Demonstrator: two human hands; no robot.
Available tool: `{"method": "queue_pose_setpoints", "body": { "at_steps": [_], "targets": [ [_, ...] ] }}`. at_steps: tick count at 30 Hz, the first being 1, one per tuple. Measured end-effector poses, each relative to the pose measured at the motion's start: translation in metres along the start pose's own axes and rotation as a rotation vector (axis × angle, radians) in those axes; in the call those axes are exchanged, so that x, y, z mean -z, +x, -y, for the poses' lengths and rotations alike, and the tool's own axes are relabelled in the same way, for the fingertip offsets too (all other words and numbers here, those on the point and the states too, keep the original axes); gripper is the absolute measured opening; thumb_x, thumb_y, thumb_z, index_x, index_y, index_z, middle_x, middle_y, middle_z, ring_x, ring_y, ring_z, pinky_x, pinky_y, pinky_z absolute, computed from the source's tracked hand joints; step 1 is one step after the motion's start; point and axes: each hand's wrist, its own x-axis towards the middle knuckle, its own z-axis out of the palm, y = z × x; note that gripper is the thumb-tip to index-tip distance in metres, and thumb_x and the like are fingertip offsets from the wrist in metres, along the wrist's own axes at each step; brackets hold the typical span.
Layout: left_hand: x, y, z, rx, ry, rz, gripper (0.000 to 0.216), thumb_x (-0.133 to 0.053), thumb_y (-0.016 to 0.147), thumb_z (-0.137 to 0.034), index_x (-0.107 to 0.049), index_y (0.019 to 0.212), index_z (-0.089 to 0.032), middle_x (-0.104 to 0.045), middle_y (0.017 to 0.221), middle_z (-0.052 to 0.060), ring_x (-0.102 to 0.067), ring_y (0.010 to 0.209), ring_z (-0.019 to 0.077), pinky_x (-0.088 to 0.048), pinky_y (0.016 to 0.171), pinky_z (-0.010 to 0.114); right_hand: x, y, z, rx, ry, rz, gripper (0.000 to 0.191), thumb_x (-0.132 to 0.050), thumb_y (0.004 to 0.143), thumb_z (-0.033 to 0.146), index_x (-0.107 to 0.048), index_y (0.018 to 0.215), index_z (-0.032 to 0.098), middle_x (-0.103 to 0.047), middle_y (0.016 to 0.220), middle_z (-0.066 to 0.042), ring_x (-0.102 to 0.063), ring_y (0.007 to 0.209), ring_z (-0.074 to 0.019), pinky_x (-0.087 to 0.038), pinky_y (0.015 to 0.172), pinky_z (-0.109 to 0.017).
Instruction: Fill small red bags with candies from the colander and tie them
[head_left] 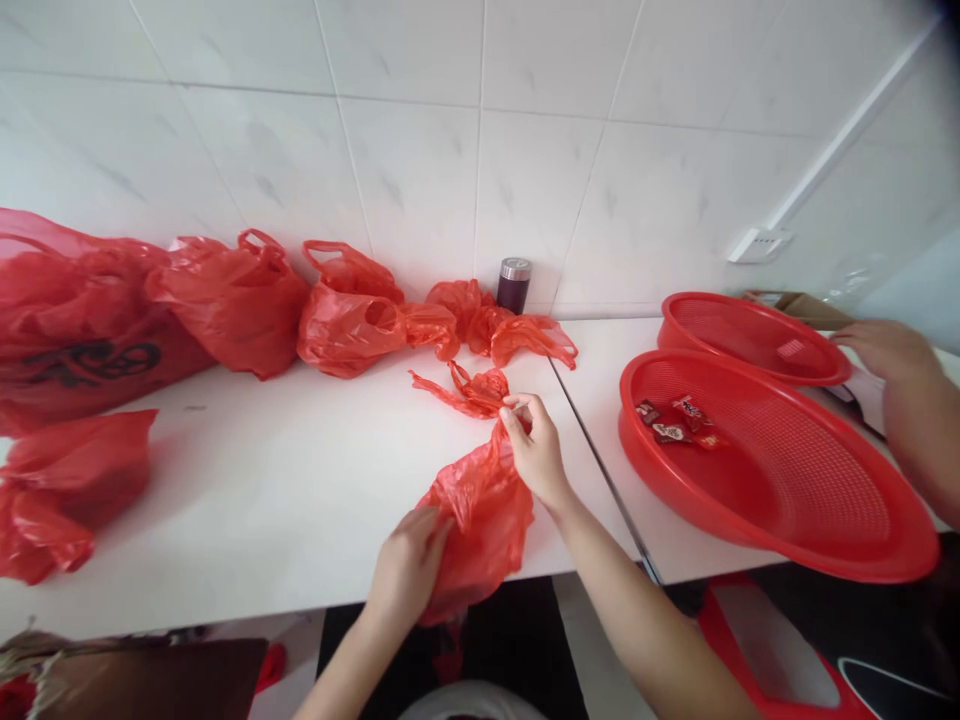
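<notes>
Between my two hands a red plastic bag (480, 500) hangs over the table's front edge. My left hand (411, 560) is closed on the lower left side of this bag, its fingertips partly hidden in the folds. My right hand (534, 445) pinches the gathered neck of the bag between thumb and fingers. Just beyond the right fingertips, loose red handles (469, 390) lie crumpled on the white tabletop. What the bag contains, if anything, cannot be made out.
Filled red bags (232, 305) line the tiled wall, with another bag (82, 490) at the front left. A dark tumbler (514, 285) stands behind. On the right are two red baskets, the nearer basket (750, 540) holding several wrapped sweets (671, 432). Another person's arm (911, 400) reaches in there.
</notes>
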Motion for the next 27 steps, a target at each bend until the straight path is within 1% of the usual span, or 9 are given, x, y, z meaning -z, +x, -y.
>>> {"method": "queue_pose_setpoints", "body": {
  "at_steps": [3, 6, 10, 13, 15, 18, 22, 24, 27],
  "targets": [
    [0.029, 0.003, -0.008, 0.309, -0.488, 0.118, 0.034, -0.055, 0.085, -0.047, -0.073, 0.079, -0.019, -0.071, 0.075, 0.006, -0.065, 0.073, 0.0232, -0.049, 0.070, 0.031, 0.018, 0.011, -0.001, 0.152, -0.232, -0.032, 0.025, -0.049, 0.091, 0.040, -0.057, 0.105, 0.021, -0.062, 0.090, -0.005, -0.058, 0.084, -0.0195, -0.045, 0.081, -0.035],
    [0.042, 0.001, -0.024, 0.484, -0.859, 0.109, 0.033, -0.062, 0.080, -0.046, -0.074, 0.085, -0.016, -0.074, 0.086, 0.008, -0.067, 0.078, 0.0225, -0.050, 0.075, 0.030, 0.030, 0.001, 0.025, 0.337, -0.289, 0.019, 0.018, -0.049, 0.092, 0.032, -0.060, 0.103, 0.024, -0.063, 0.101, -0.008, -0.057, 0.096, -0.0219, -0.044, 0.089, -0.039],
    [0.050, 0.005, -0.033, 0.669, -1.188, 0.011, 0.022, -0.064, 0.080, -0.034, -0.075, 0.089, -0.017, -0.075, 0.090, 0.007, -0.069, 0.081, 0.0199, -0.054, 0.076, 0.029, 0.032, -0.030, 0.054, 0.538, -0.448, 0.558, 0.015, -0.058, 0.085, 0.020, -0.067, 0.094, 0.026, -0.069, 0.093, -0.004, -0.061, 0.092, -0.0222, -0.044, 0.090, -0.040],
    [0.062, 0.011, -0.026, 0.770, -1.382, -0.088, 0.017, -0.058, 0.084, -0.028, -0.073, 0.085, -0.021, -0.076, 0.084, 0.002, -0.069, 0.070, 0.0151, -0.057, 0.068, 0.027, 0.042, -0.041, 0.051, 0.464, -0.668, 0.843, 0.016, -0.067, 0.071, 0.008, -0.072, 0.078, 0.022, -0.071, 0.077, -0.006, -0.065, 0.084, -0.0263, -0.044, 0.089, -0.047],
    [0.069, 0.013, -0.020, 0.798, -1.450, -0.155, 0.016, -0.057, 0.083, -0.025, -0.072, 0.079, -0.021, -0.075, 0.076, 0.000, -0.068, 0.064, 0.0134, -0.057, 0.064, 0.026, 0.062, -0.038, 0.048, 0.358, -0.638, 0.960, 0.020, -0.067, 0.073, 0.011, -0.074, 0.085, 0.024, -0.073, 0.081, -0.005, -0.067, 0.085, -0.0257, -0.046, 0.089, -0.045],
    [0.074, 0.011, -0.016, 0.842, -1.466, -0.160, 0.016, -0.056, 0.083, -0.026, -0.070, 0.079, -0.019, -0.074, 0.073, 0.002, -0.068, 0.063, 0.0148, -0.058, 0.064, 0.029, 0.116, -0.024, 0.046, 0.220, -0.494, 0.841, 0.029, -0.056, 0.088, 0.032, -0.065, 0.115, 0.034, -0.069, 0.113, -0.001, -0.064, 0.103, -0.0208, -0.049, 0.089, -0.035],
    [0.072, -0.001, -0.013, 0.740, -1.310, -0.219, 0.041, -0.053, 0.081, -0.054, -0.069, 0.101, -0.022, -0.073, 0.093, 0.006, -0.068, 0.081, 0.0224, -0.059, 0.070, 0.035, 0.195, -0.017, 0.027, -0.006, -0.904, 0.255, 0.054, -0.063, 0.076, 0.051, -0.061, 0.124, 0.025, -0.066, 0.116, -0.014, -0.064, 0.102, -0.0331, -0.051, 0.078, -0.043],
    [0.069, -0.007, -0.012, 0.606, -1.061, -0.327, 0.065, -0.058, 0.070, -0.068, -0.059, 0.123, -0.032, -0.069, 0.105, 0.006, -0.065, 0.097, 0.0284, -0.059, 0.070, 0.037, 0.212, -0.025, 0.014, -0.195, -1.106, 0.274, 0.058, -0.065, 0.073, 0.054, -0.064, 0.119, 0.020, -0.071, 0.098, -0.017, -0.067, 0.088, -0.0377, -0.051, 0.067, -0.044],
    [0.064, -0.011, -0.016, 0.408, -0.560, -0.394, 0.099, -0.077, 0.054, -0.060, -0.033, 0.142, -0.044, -0.057, 0.126, 0.005, -0.057, 0.112, 0.0332, -0.058, 0.074, 0.039, 0.197, -0.036, 0.008, -0.266, -1.109, 0.394, 0.051, -0.047, 0.087, 0.052, -0.059, 0.124, 0.020, -0.072, 0.092, -0.014, -0.068, 0.088, -0.0356, -0.051, 0.071, -0.045]
  ]
}}
